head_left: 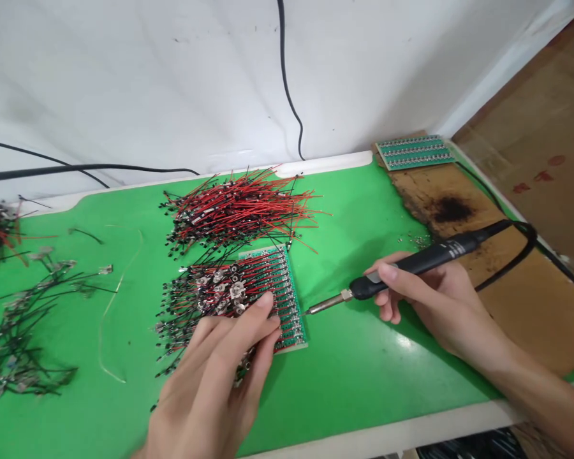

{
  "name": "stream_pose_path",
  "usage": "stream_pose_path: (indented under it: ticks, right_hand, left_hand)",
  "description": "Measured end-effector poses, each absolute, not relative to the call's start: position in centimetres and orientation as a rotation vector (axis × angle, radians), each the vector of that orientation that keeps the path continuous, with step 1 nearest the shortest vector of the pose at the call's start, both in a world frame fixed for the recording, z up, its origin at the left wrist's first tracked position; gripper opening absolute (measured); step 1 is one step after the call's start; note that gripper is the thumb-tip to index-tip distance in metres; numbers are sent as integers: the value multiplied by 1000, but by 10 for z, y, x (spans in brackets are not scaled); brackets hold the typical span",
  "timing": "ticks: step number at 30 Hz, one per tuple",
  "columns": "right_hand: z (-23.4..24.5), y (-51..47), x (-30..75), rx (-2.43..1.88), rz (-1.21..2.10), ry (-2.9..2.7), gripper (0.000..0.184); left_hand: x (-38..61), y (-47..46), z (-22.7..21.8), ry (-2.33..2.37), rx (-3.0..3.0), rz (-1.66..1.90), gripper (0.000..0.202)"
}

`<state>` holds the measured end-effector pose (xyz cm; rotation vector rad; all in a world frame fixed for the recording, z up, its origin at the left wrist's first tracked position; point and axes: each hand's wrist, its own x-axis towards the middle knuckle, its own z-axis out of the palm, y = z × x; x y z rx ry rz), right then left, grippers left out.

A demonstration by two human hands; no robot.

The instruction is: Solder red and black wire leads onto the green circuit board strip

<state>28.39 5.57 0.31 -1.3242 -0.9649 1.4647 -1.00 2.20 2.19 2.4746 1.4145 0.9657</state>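
Note:
My right hand [433, 296] is shut on a black soldering iron [411, 273], held like a pen, and its cord runs off to the right. The iron's metal tip [325, 304] stays a little to the right of a green circuit board panel [294, 306], apart from it. My left hand [215, 382] lies across a bundle of red and black wires [215, 293] fanned over that panel, with metal terminals at their ends. Part of the bundle and the panel's near corner are hidden under my fingers.
Behind stands a heap of red and black wires [239, 210]. At left lie black wires with terminals [23, 338] and a thin pale strand [110, 312] on the green mat [363, 376]. A second circuit board panel [414, 152] rests on a scorched brown board [452, 210].

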Motion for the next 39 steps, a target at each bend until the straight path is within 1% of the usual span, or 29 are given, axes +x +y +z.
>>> stream_pose_path:
  ticks: [4,8,21,26,30,34,39]
  right_hand:
    - [4,56,283,-1323,1454,-987,29]
    - [3,54,283,-1323,1433,-997,27]
    - [3,55,283,-1343,1432,-997,27]
    - [3,56,282,-1348,1437,-992,27]
    - [3,57,281,-1336,1412,-1006,26]
    - [3,57,281,-1328,1381,-1037,25]
    - [3,56,281,-1341,1369,-1046,24]
  left_hand:
    - [-4,20,25,1552,2396,1033,66]
    - [0,18,25,1612,2343,1025,62]
    - [1,17,13,1563,2349,1055,73]
    - [3,19,16,1569,2332,1055,71]
    - [3,19,17,1617,2323,1052,65]
    - [2,15,18,1603,2366,1047,68]
    - [0,13,12,1592,2354,1061,65]
